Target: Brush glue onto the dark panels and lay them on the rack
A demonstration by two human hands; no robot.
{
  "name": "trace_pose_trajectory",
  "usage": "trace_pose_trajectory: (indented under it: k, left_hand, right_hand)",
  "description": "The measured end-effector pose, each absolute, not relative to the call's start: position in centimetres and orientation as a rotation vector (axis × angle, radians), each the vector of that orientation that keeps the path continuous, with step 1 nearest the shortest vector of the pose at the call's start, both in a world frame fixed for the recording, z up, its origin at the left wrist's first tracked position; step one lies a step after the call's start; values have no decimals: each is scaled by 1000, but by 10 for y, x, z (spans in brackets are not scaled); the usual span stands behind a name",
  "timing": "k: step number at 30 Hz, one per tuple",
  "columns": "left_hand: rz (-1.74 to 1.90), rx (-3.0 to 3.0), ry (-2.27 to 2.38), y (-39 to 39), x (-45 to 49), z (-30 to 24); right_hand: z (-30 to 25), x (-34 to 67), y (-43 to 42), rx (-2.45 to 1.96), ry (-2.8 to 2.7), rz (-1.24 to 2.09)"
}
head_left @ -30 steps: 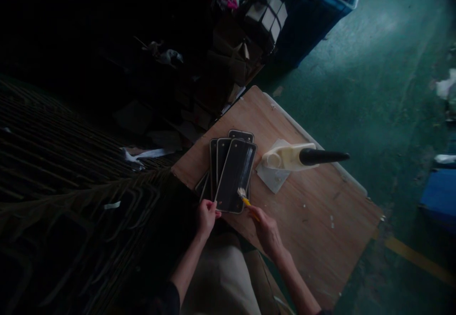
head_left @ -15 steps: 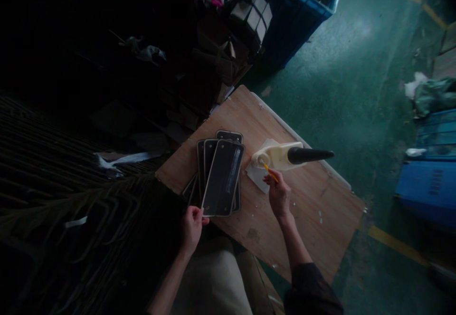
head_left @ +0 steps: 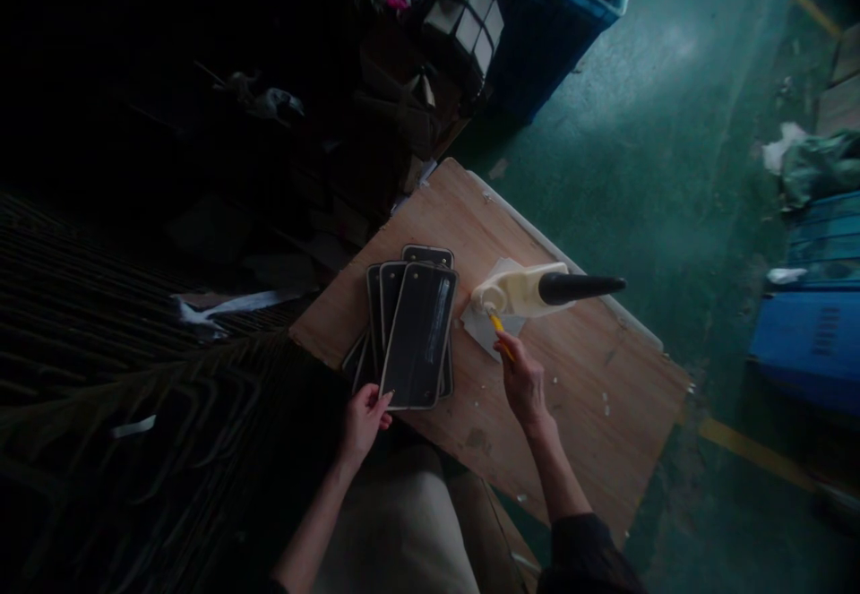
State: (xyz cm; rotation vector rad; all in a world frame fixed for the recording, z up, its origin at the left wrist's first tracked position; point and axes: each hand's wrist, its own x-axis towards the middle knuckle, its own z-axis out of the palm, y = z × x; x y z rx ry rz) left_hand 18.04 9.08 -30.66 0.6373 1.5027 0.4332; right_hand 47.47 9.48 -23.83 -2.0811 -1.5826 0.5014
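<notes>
Several dark rectangular plates (head_left: 417,334) lie fanned in a pile on a wooden board (head_left: 571,397). The top plate carries a whitish smear along its right side. My left hand (head_left: 363,419) grips the near left corner of the top plate. My right hand (head_left: 522,383) is closed on a small yellow-handled brush (head_left: 498,330). The brush tip touches the open end of a cream glue bottle (head_left: 520,291), which lies on its side with a black nozzle pointing right. White paper (head_left: 485,325) lies under the bottle.
A blue crate (head_left: 544,21) and cardboard boxes (head_left: 430,65) stand beyond the board. Another blue bin (head_left: 806,343) is on the green floor at the right. Dark wire racks (head_left: 134,379) fill the left side. My lap is under the board's near edge.
My right hand lifted the brush off the top plate's near end and carried it right to the glue bottle's mouth. The left hand kept hold of the plate's corner.
</notes>
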Motion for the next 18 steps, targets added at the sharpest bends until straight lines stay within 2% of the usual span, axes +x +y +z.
trace_pose_trajectory:
  k: [7,12,18]
  left_hand:
    - [401,682,1403,96,177,-300]
    - [422,766,1370,95,171,-290]
    - [532,753,1393,93,165,-292]
  right_hand:
    - [-226,469,81,-2048,-1464,518]
    - [-221,453,96,-1926,-866,531]
    - [-242,435,111,-1598,-161,551]
